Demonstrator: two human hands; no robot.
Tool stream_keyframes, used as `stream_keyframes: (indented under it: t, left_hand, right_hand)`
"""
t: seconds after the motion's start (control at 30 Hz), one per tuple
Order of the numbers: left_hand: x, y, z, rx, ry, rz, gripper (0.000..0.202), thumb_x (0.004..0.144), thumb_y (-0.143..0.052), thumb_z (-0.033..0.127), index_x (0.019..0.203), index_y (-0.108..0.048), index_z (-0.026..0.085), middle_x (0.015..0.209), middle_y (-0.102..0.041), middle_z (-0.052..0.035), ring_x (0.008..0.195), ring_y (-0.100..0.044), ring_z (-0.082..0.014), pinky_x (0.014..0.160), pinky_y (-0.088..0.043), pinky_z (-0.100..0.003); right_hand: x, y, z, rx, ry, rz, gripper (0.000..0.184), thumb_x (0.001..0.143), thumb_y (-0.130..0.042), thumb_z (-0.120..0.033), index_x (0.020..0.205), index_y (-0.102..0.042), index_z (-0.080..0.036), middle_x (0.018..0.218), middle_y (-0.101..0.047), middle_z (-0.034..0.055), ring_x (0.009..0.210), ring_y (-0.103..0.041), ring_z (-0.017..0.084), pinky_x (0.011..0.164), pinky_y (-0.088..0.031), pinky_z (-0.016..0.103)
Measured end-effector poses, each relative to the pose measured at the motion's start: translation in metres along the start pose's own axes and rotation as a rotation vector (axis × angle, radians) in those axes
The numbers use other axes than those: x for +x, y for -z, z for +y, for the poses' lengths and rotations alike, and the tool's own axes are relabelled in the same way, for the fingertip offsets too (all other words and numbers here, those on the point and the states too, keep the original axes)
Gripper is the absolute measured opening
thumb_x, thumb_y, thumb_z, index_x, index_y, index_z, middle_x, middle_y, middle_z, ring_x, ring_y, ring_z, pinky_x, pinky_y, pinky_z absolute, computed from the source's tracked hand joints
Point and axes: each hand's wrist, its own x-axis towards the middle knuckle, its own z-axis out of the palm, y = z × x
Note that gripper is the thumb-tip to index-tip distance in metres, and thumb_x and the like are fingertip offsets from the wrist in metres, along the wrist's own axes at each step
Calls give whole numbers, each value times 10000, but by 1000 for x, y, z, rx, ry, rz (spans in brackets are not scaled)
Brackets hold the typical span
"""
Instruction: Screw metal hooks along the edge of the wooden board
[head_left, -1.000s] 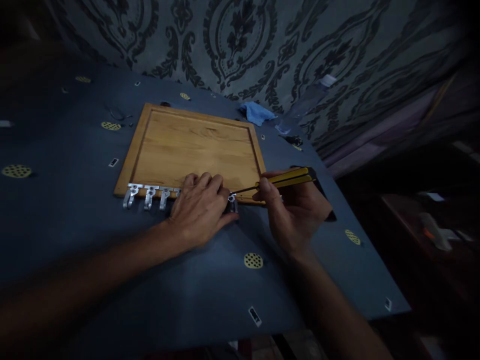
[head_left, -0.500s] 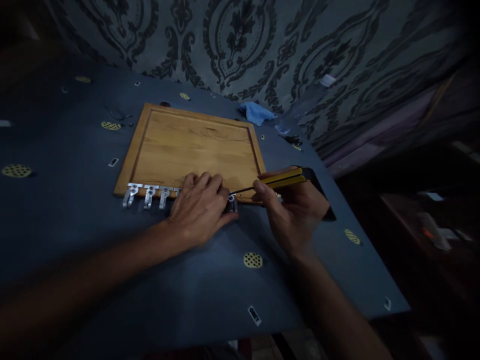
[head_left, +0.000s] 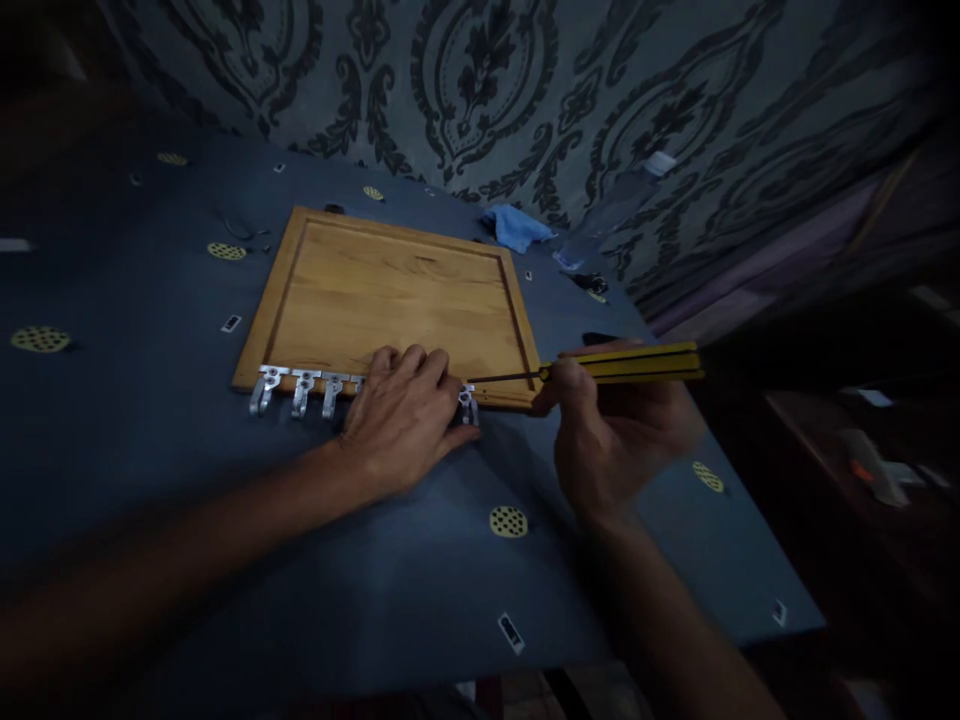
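Note:
A framed wooden panel lies on the table, with a row of silver metal hinges along its near edge. My left hand rests over that edge, fingers bent and thumb below, closed about the hinge at its right side; it covers the middle of the row. My right hand grips a screwdriver with a yellow and black handle. The screwdriver's thin shaft points left, its tip at the top of that hinge beside my left fingers. Motion smears part of my right hand.
Behind the panel are a blue cloth, a clear plastic bottle and a dark object. A patterned wall rises at the back. The table's right edge drops towards a dark area with a shelf.
My right hand has shifted right, and the screwdriver lies flatter with more of its shaft showing. My left hand stays on the same hinge. The view has moved slightly.

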Motion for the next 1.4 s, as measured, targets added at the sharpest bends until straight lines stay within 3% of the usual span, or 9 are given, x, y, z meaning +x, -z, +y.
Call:
stream_keyframes:
  t: [0.3, 0.77, 1.13, 1.4]
  left_hand:
    - [0, 0, 0, 10, -1, 20, 460, 976, -592, 548, 1167, -694, 142, 1170, -643, -121, 1167, -550, -320, 984, -413, -477]
    - [-1, -2, -1, -2, -13, 32, 470, 981, -585, 536, 1192, -690, 129, 1176, -637, -130, 1166, -542, -331, 987, -400, -489]
    - [-2, -3, -2, -1, -22, 53, 456, 978, -591, 535, 1165, -694, 132, 1157, -640, -128, 1151, -548, -327, 973, -413, -483]
    - [-1, -4, -2, 0, -25, 78, 434, 968, -614, 524, 1132, -706, 134, 1143, -642, -128, 1132, -550, -325, 971, -420, -492]
  right_hand:
    - [-1, 3, 6, -142, 9, -134, 251, 876, -753, -467, 800, -703, -233, 647, -626, -36, 555, -595, 145, 550, -496, 310]
    - [-1, 2, 9, -146, 12, -168, 242, 886, -743, -459, 844, -692, -226, 760, -679, 0, 612, -616, 163, 577, -514, 335]
    - [7, 8, 0, -245, 159, -238, 174, 911, -721, -424, 831, -682, -274, 732, -696, -6, 663, -676, 200, 659, -558, 372]
    - [9, 9, -3, -234, 151, -275, 186, 936, -686, -398, 798, -669, -274, 751, -703, 5, 695, -674, 201, 670, -551, 374]
